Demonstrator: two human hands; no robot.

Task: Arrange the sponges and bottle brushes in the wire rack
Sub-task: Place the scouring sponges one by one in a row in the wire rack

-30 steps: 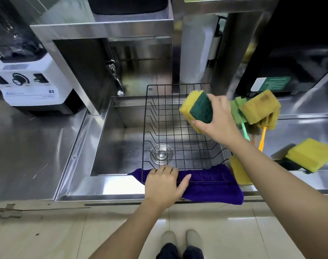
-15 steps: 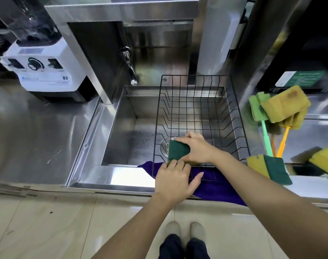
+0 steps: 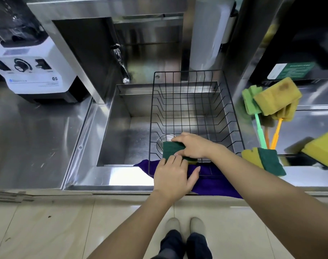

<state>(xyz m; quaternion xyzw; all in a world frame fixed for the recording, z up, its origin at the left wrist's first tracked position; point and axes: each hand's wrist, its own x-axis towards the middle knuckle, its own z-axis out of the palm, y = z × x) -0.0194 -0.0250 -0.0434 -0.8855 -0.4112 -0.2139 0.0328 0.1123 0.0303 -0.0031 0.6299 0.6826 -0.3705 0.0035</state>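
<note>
The right hand [image 3: 194,146] pinches the green-faced sponge [image 3: 173,150] flat in the wire rack [image 3: 232,116]'s near-left corner, long axis left-right, while the left hand [image 3: 173,176] lies open, touching its near edge.

steel counter [image 3: 38,128], beige tiled floor [image 3: 47,227]

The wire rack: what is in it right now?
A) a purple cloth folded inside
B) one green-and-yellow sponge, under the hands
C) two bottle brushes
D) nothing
B: the right hand presses a sponge into the wire rack's near corner; the brushes lie outside.
</note>
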